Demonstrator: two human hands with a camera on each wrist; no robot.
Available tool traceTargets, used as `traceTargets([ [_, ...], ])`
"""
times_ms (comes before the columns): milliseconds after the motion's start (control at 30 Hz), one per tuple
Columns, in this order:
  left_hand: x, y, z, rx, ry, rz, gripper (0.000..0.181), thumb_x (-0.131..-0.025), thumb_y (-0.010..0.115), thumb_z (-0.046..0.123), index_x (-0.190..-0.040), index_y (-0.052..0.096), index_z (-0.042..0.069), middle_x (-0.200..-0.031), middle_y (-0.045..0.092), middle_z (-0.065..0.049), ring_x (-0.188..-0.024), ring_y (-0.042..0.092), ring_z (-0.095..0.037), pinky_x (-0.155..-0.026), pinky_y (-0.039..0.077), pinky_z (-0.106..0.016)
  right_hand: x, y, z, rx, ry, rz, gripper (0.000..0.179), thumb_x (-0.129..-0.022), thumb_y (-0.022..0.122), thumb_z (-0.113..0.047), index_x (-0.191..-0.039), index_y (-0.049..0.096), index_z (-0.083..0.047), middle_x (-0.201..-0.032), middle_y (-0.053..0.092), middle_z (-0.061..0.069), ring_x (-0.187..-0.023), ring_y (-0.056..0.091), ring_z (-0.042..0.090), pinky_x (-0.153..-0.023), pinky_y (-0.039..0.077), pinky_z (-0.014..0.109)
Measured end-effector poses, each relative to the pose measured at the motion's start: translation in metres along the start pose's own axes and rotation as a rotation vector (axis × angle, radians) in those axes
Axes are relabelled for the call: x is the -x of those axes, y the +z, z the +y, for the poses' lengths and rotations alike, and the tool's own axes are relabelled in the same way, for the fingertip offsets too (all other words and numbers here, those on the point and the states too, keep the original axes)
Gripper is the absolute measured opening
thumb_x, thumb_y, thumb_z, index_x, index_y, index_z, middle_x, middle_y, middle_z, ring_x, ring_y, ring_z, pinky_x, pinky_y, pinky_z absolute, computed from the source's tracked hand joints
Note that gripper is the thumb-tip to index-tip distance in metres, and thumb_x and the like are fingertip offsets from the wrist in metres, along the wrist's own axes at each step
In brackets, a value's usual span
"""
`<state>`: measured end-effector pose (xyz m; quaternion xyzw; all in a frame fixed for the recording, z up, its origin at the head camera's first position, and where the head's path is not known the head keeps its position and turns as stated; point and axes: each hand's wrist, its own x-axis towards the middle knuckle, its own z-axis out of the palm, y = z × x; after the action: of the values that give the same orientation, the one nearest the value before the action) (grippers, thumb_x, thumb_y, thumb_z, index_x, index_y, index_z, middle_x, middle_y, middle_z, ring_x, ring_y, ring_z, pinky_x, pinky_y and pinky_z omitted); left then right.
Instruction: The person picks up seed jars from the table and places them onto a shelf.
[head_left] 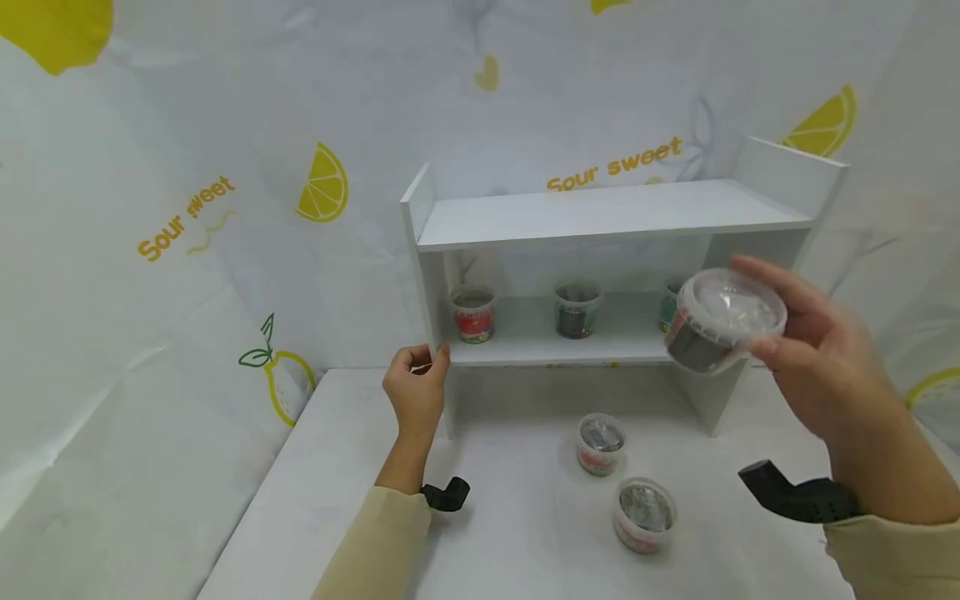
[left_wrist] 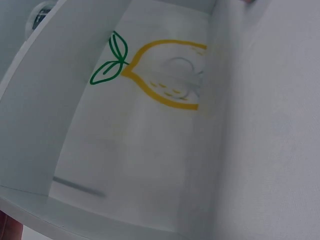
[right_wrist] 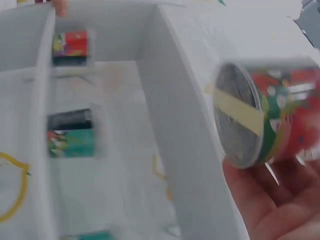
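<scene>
My right hand (head_left: 836, 367) holds a clear lidded plastic tub (head_left: 701, 337) in front of the right end of a white shelf unit (head_left: 600, 212). The tub is tilted; in the right wrist view its red and green label (right_wrist: 300, 110) shows, and a strip of pale tape (right_wrist: 237, 112) crosses its base. At the unit's left side panel, my left hand (head_left: 420, 392) grips the front edge, thumb and fingers on either side. On the middle board stand a red-labelled tub (head_left: 474, 321), a dark and green one (head_left: 576, 317) and a third (head_left: 667, 308), partly hidden by the held tub.
Two more lidded tubs, one farther back (head_left: 600, 450) and one nearer (head_left: 643, 521), stand on the white table (head_left: 517, 533) before the unit. Behind it hangs a white sheet (head_left: 225, 100) printed with lemons. The top board has raised side panels (head_left: 791, 171).
</scene>
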<state>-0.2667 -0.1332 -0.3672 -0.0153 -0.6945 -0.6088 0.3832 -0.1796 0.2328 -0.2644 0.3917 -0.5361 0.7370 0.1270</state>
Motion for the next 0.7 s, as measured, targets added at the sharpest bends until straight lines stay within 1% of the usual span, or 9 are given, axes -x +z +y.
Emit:
traceTargets([
  [67,0.000,-0.001,0.001,-0.003,0.011,-0.002,0.016,-0.082,0.076,0.002,-0.083,0.065,-0.010,-0.079,0.063,-0.022,-0.072,0.058,-0.016,-0.070,0.057,-0.035,-0.022,0.002,-0.009,0.046,-0.021,0.089,0.056,-0.091,0.043,0.020,-0.146,0.037,0.008,-0.126,0.055,0.016,-0.104,0.059,0.018,-0.086,0.053,0.022],
  [100,0.001,-0.002,0.000,-0.003,0.017,-0.002,0.016,-0.082,0.076,0.002,-0.082,0.065,-0.010,-0.079,0.063,-0.022,-0.072,0.058,-0.016,-0.070,0.057,-0.037,-0.031,0.003,-0.014,0.074,-0.006,0.159,0.055,-0.092,0.045,0.019,-0.144,0.040,0.006,-0.122,0.057,0.015,-0.099,0.060,0.018,-0.082,0.054,0.021],
  [167,0.001,-0.002,0.000,-0.003,0.028,-0.002,0.016,-0.082,0.076,0.002,-0.082,0.065,-0.010,-0.078,0.064,-0.022,-0.072,0.058,-0.016,-0.070,0.058,-0.038,-0.051,0.005,-0.023,0.236,0.066,0.287,0.054,-0.093,0.054,0.009,-0.145,0.044,-0.002,-0.119,0.057,0.009,-0.095,0.060,0.015,-0.081,0.053,0.015],
  [267,0.001,-0.002,-0.001,-0.001,0.042,0.002,0.015,-0.082,0.076,0.001,-0.081,0.065,-0.010,-0.078,0.064,-0.023,-0.071,0.058,-0.017,-0.070,0.058,-0.044,-0.080,-0.002,-0.031,0.467,0.197,0.371,0.059,-0.095,0.062,-0.007,-0.150,0.040,-0.011,-0.113,0.058,0.001,-0.092,0.060,0.010,-0.080,0.050,0.009],
  [367,0.000,-0.002,-0.001,0.002,0.047,0.007,0.015,-0.082,0.076,0.001,-0.082,0.065,-0.010,-0.078,0.064,-0.023,-0.071,0.058,-0.017,-0.070,0.057,-0.047,-0.105,-0.011,-0.037,0.714,0.371,0.391,0.068,-0.096,0.063,-0.027,-0.155,0.031,-0.022,-0.110,0.055,-0.009,-0.096,0.055,0.004,-0.081,0.047,0.006],
  [467,0.000,-0.001,-0.001,-0.003,0.045,0.009,0.015,-0.082,0.076,0.002,-0.082,0.065,-0.009,-0.078,0.064,-0.022,-0.071,0.058,-0.017,-0.070,0.057,-0.047,-0.124,-0.022,-0.039,0.874,0.514,0.367,0.076,-0.095,0.060,-0.043,-0.158,0.020,-0.028,-0.106,0.053,-0.011,-0.101,0.052,0.005,-0.102,0.040,0.019],
  [533,0.000,-0.001,0.000,-0.002,0.044,0.008,0.016,-0.082,0.076,0.002,-0.082,0.065,-0.009,-0.077,0.064,-0.022,-0.071,0.058,-0.017,-0.070,0.057,-0.048,-0.134,-0.027,-0.038,0.944,0.594,0.348,0.083,-0.094,0.057,-0.053,-0.159,0.013,-0.028,-0.118,0.053,-0.004,-0.111,0.048,0.012,-0.113,0.033,0.034],
  [600,0.001,-0.001,0.001,0.002,0.042,0.007,0.015,-0.082,0.076,0.001,-0.081,0.065,-0.009,-0.077,0.064,-0.022,-0.071,0.058,-0.017,-0.070,0.057,-0.049,-0.143,-0.031,-0.036,1.003,0.663,0.339,0.089,-0.091,0.054,-0.061,-0.159,0.009,-0.026,-0.137,0.050,0.008,-0.124,0.043,0.020,-0.116,0.026,0.049],
  [700,0.000,-0.001,0.002,0.008,0.045,0.005,0.015,-0.081,0.076,0.000,-0.080,0.065,-0.010,-0.077,0.064,-0.023,-0.071,0.058,-0.018,-0.070,0.057,-0.049,-0.155,-0.036,-0.034,1.034,0.750,0.346,0.098,-0.087,0.053,-0.069,-0.159,0.006,-0.024,-0.156,0.033,0.013,-0.140,0.029,0.028,-0.118,0.020,0.056],
])
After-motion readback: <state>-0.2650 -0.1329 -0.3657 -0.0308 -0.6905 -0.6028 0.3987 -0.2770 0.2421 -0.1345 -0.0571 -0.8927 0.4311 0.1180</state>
